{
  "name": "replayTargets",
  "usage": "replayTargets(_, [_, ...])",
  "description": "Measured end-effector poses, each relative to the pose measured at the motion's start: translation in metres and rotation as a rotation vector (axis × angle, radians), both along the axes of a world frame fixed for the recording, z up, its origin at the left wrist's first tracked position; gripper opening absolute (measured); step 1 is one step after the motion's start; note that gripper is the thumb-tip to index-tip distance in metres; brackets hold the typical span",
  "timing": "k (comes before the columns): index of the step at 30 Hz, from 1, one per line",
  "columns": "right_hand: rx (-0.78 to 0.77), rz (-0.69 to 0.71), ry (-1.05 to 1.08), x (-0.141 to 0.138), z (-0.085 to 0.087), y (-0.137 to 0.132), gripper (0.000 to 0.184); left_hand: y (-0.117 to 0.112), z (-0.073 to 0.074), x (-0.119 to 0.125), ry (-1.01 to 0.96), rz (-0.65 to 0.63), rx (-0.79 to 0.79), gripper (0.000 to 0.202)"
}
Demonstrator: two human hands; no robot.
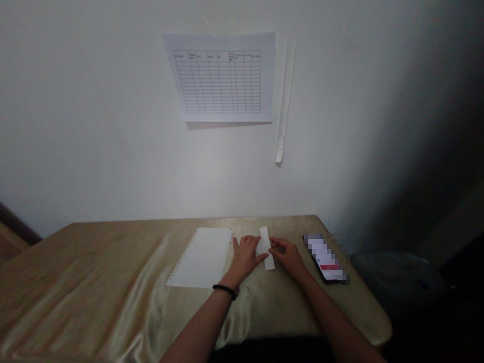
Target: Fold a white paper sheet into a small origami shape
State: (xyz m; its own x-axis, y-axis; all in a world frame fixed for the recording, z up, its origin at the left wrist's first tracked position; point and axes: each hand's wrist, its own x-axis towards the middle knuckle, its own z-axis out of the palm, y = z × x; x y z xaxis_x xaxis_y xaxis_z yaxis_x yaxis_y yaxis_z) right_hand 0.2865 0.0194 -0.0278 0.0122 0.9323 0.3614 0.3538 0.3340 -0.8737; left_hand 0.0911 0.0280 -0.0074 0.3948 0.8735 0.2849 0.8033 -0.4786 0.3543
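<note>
A narrow white strip of folded paper (268, 259), with small holes at its top end, lies between my hands on the cloth-covered table. My left hand (245, 258) grips its left edge, thumb low on the strip and fingers higher up. From the other side, my right hand (290, 256) pinches the right edge between thumb and curled fingers. Loose-leaf paper (202, 257) with punched holes down its left side lies flat just left of my left hand. A black band (226, 289) circles my left wrist.
A phone (325, 258) with a lit, partly blurred screen lies right of my right hand, near the table's edge. Shiny, wrinkled gold cloth (113, 282) covers the table. On the wall behind hang a printed grid sheet (223, 83) and a thin white strip (284, 101).
</note>
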Motion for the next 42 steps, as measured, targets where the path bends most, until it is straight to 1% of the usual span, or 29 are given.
replayTargets(3, [0.024,-0.057,-0.007,0.0,0.004,-0.001,0.041,0.0,0.0,0.0,-0.006,0.005,0.002,0.057])
replayTargets(7, [0.126,-0.233,-0.045,0.006,0.011,-0.004,0.04,-0.001,0.001,0.001,-0.075,0.02,0.047,0.058])
replayTargets(10, [0.19,-0.292,-0.061,0.008,0.013,-0.005,0.035,0.0,-0.001,0.002,-0.216,-0.04,0.102,0.046])
replayTargets(13, [0.2,-0.25,-0.046,0.005,0.011,-0.005,0.03,0.002,-0.007,0.005,-0.362,-0.163,0.118,0.03])
replayTargets(15, [0.191,-0.178,-0.015,0.002,0.009,-0.005,0.028,0.003,-0.012,0.007,-0.409,-0.207,0.094,0.029])
replayTargets(18, [0.173,-0.07,0.05,-0.003,0.009,-0.006,0.026,0.004,-0.016,0.009,-0.454,-0.211,0.05,0.032])
replayTargets(22, [0.146,0.002,0.116,-0.006,0.013,-0.007,0.024,0.002,-0.011,0.011,-0.556,-0.184,-0.039,0.034])
replayTargets(25, [0.134,0.006,0.143,-0.006,0.015,-0.007,0.024,-0.001,-0.004,0.012,-0.626,-0.172,-0.136,0.034])
replayTargets(30, [0.101,-0.018,0.213,-0.008,0.016,-0.006,0.027,-0.003,0.001,0.013,-0.709,-0.158,-0.189,0.03])
replayTargets(36, [0.004,0.008,0.253,-0.009,0.019,-0.008,0.033,0.0,-0.005,0.014,-0.824,-0.23,-0.27,0.034])
replayTargets(42, [-0.055,0.023,0.269,-0.007,0.02,-0.008,0.039,0.006,-0.015,0.014,-0.834,-0.208,-0.307,0.056])
